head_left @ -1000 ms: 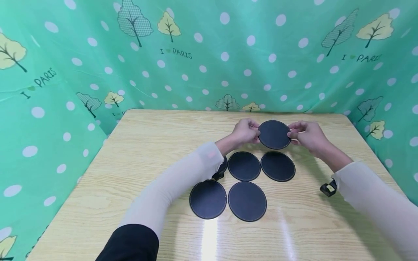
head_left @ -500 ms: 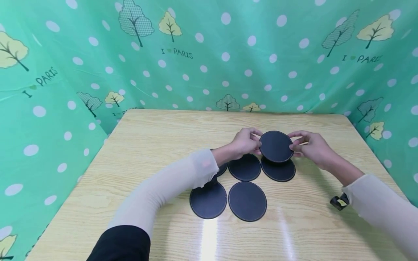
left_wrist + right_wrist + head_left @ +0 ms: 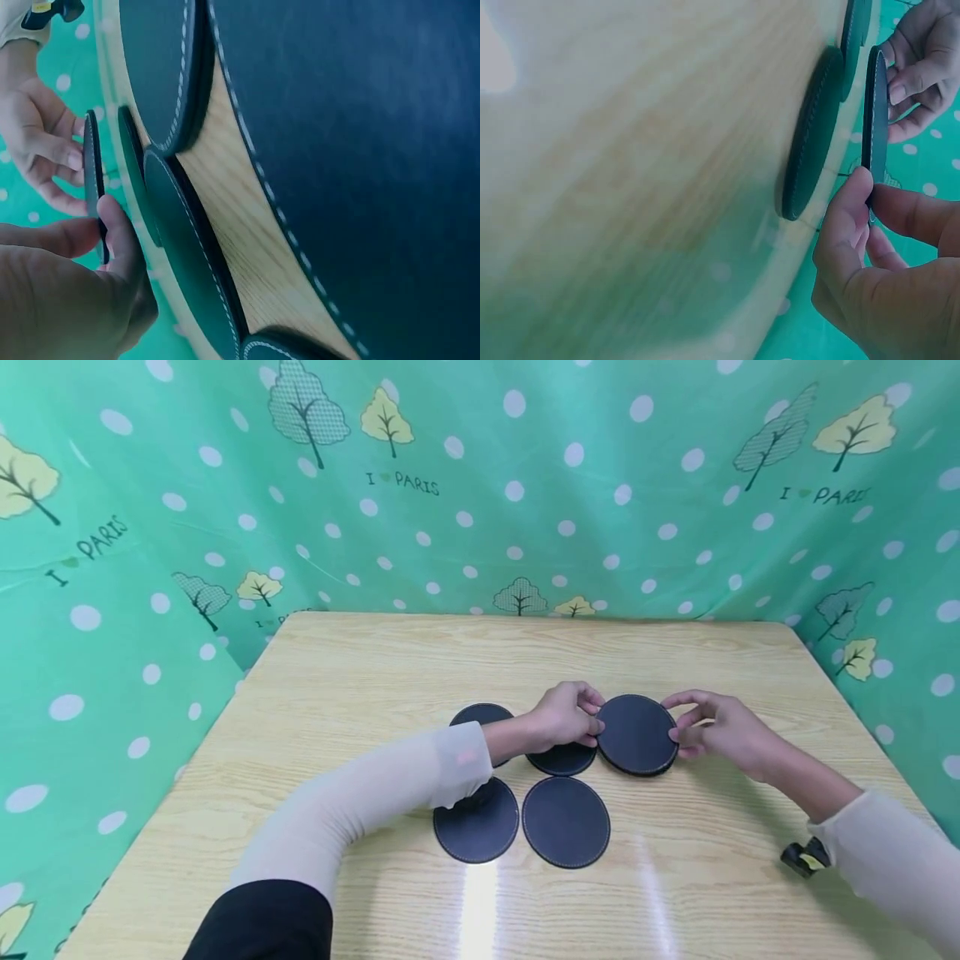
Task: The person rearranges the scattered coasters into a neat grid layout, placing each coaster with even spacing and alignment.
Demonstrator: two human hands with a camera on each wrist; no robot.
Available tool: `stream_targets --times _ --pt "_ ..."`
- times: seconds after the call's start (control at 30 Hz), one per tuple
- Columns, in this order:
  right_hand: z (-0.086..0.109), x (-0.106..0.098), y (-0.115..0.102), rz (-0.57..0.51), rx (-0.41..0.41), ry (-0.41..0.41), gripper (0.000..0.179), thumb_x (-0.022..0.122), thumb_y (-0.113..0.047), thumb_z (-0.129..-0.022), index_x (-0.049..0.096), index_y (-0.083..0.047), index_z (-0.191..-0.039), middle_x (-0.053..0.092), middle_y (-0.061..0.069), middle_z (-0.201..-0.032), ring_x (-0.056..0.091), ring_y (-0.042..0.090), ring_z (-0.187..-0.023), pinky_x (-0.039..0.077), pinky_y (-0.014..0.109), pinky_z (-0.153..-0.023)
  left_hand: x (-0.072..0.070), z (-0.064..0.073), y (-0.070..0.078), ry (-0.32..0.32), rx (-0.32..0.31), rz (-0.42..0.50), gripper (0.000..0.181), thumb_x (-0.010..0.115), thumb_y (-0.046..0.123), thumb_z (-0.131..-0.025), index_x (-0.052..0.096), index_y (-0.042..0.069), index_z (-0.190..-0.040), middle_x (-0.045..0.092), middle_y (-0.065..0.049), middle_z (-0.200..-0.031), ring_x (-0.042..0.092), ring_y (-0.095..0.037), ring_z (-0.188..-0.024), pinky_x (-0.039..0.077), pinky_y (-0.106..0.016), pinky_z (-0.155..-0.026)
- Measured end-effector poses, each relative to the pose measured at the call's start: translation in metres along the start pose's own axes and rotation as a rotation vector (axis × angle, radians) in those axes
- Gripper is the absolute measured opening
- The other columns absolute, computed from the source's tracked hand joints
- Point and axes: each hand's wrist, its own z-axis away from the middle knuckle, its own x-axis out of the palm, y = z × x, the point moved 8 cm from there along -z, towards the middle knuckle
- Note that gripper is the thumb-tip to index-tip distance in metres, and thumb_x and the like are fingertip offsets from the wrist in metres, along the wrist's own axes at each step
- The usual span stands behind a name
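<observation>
Both hands hold one round black coaster [image 3: 636,733] with pale edge stitching. My left hand [image 3: 564,717] pinches its left edge between thumb and fingers, while my right hand [image 3: 720,727] pinches the right edge. In the right wrist view the held coaster [image 3: 876,120] is raised off the table, with another coaster [image 3: 814,139] lying below it. From the head view it almost fully covers that lower one. Left of it, a back-row coaster [image 3: 564,761] is partly hidden by my left hand, and a further coaster [image 3: 480,714] by the forearm.
Two more coasters lie side by side in the front row, a left one [image 3: 477,827] and a right one [image 3: 566,821]. The wooden table [image 3: 360,652] meets a green dotted curtain [image 3: 465,460] behind. Black wrist cameras [image 3: 806,857] hang under the sleeves.
Both hands have brought the held coaster from behind the back row toward the person and lower, so it now overlaps the right back-row coaster. The coasters on the table have not moved.
</observation>
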Motion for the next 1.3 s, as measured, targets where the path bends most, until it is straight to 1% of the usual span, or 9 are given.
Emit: stream_targets --times 0.13,0.3,0.37,0.5,0.67,0.83,0.9,1.13,1.3 --pt "0.006 0.005 0.006 -0.024 0.007 -0.023 0.054 0.061 0.006 -0.096 0.044 0.002 -0.147 0.052 0.024 -0.111 0.069 0.021 -0.090 0.065 0.038 -0.078 0.007 0.006 -0.002 -0.041 -0.007 0.002 0.033 0.069 -0.015 -0.090 0.059 0.001 -0.118 0.056 -0.010 -0.102 0.067 -0.022 -0.070 0.065 -0.032 -0.070" --pt "0.016 0.009 0.012 -0.037 0.017 -0.050 0.053 0.062 0.005 -0.095 0.046 0.002 -0.145 0.052 0.025 -0.110 0.070 0.024 -0.089 0.065 0.039 -0.077 0.016 0.017 -0.004 -0.085 -0.028 -0.003 0.045 0.068 -0.017 -0.089 0.058 0.002 -0.130 0.054 -0.009 -0.097 0.067 -0.021 -0.070 0.066 -0.034 -0.070" --pt "0.021 0.011 0.013 -0.042 0.016 -0.057 0.053 0.062 0.005 -0.095 0.045 0.002 -0.145 0.052 0.025 -0.109 0.070 0.024 -0.090 0.065 0.040 -0.077 0.019 0.020 -0.005 -0.088 -0.030 -0.026 0.047 0.068 -0.017 -0.089 0.058 0.002 -0.131 0.053 -0.008 -0.094 0.067 -0.021 -0.069 0.066 -0.034 -0.070" --pt "0.028 0.013 0.014 -0.052 0.011 -0.064 0.052 0.060 0.007 -0.095 0.045 0.003 -0.145 0.053 0.023 -0.106 0.070 0.023 -0.092 0.065 0.040 -0.076 0.024 0.026 -0.007 -0.079 -0.034 -0.063 0.044 0.069 -0.018 -0.088 0.061 0.002 -0.126 0.052 -0.007 -0.091 0.066 -0.022 -0.065 0.066 -0.036 -0.069" --pt "0.035 0.019 0.018 -0.087 0.020 -0.092 0.052 0.062 0.005 -0.095 0.046 0.002 -0.144 0.052 0.022 -0.105 0.070 0.025 -0.091 0.065 0.041 -0.076 0.029 0.033 -0.011 -0.065 -0.056 -0.078 0.042 0.070 -0.019 -0.086 0.062 0.001 -0.122 0.055 -0.008 -0.099 0.068 -0.022 -0.065 0.065 -0.033 -0.064" --pt "0.042 0.024 0.022 -0.106 0.033 -0.120 0.053 0.063 0.003 -0.097 0.045 0.002 -0.146 0.051 0.021 -0.105 0.069 0.026 -0.093 0.065 0.041 -0.076 0.035 0.040 -0.010 -0.058 -0.036 -0.172 0.041 0.073 -0.017 -0.085 0.062 0.000 -0.121 0.055 -0.007 -0.100 0.070 -0.022 -0.062 0.064 -0.028 -0.060" --pt "0.044 0.026 0.023 -0.110 0.036 -0.128 0.053 0.063 0.003 -0.097 0.044 0.002 -0.146 0.052 0.021 -0.105 0.070 0.026 -0.094 0.065 0.042 -0.077 0.036 0.042 -0.009 -0.057 -0.034 -0.194 0.040 0.073 -0.017 -0.085 0.062 0.000 -0.120 0.055 -0.007 -0.099 0.070 -0.022 -0.062 0.064 -0.027 -0.059" --pt "0.051 0.031 0.028 -0.123 0.026 -0.163 0.052 0.063 0.002 -0.097 0.043 0.003 -0.146 0.053 0.021 -0.104 0.069 0.025 -0.094 0.065 0.042 -0.076 0.041 0.048 -0.009 -0.087 -0.041 -0.215 0.039 0.073 -0.018 -0.084 0.062 0.000 -0.117 0.053 -0.006 -0.098 0.071 -0.023 -0.061 0.063 -0.026 -0.058" --pt "0.055 0.037 0.034 -0.140 0.031 -0.201 0.051 0.062 0.002 -0.098 0.042 0.004 -0.145 0.053 0.020 -0.103 0.069 0.026 -0.092 0.065 0.043 -0.077 0.047 0.052 -0.011 -0.103 -0.053 -0.275 0.037 0.074 -0.018 -0.084 0.060 0.000 -0.113 0.052 -0.005 -0.097 0.070 -0.020 -0.059 0.062 -0.024 -0.057"
